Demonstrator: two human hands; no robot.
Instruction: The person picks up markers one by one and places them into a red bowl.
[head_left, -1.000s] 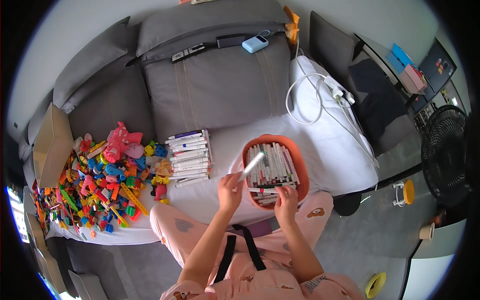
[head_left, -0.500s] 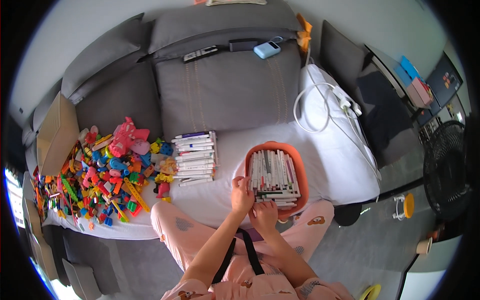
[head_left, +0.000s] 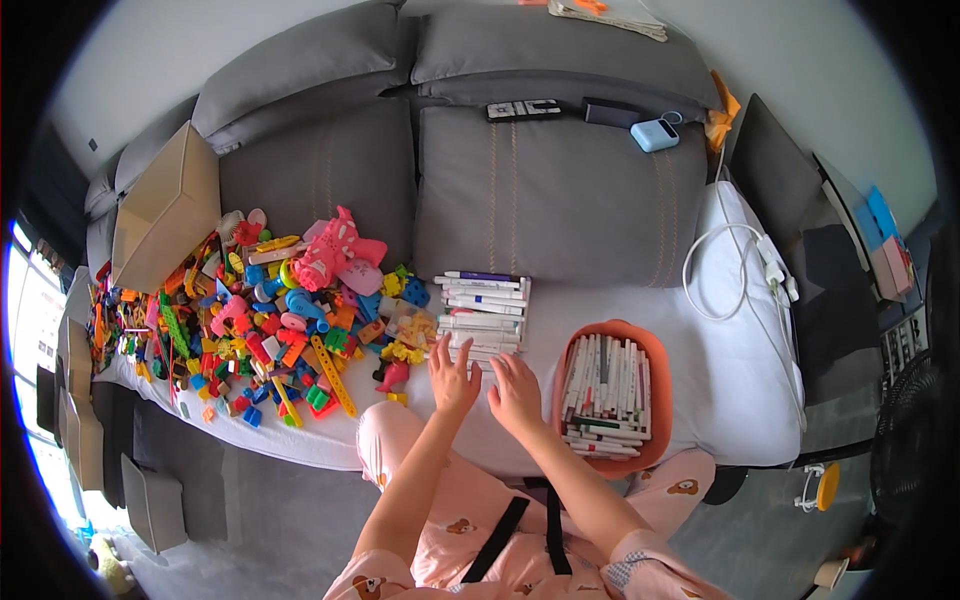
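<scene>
A stack of white marker pens (head_left: 484, 306) lies in neat rows on the white sofa cover. My left hand (head_left: 454, 378) is at its near edge, fingers spread and holding nothing. Beside it, my right hand (head_left: 514, 392) also has its fingers apart and nothing in them. Whether the fingertips touch the nearest pens, I cannot tell. To the right stands an orange plastic basket (head_left: 661, 385), full of more white marker pens (head_left: 607, 380); most lie lengthwise, and several lie crosswise at the near end.
A big heap of colourful toys and building blocks (head_left: 290, 330) spreads over the left of the sofa, with a tipped beige bin (head_left: 165, 215) behind it. Grey cushions (head_left: 560, 200) line the back, bearing a remote (head_left: 523, 110) and a blue power bank (head_left: 655, 135). A white cable (head_left: 690, 262) lies at right.
Both hands have left the orange basket and moved left to the pen stack, their fingers now spread. The view has turned left, so everything sits further right.
</scene>
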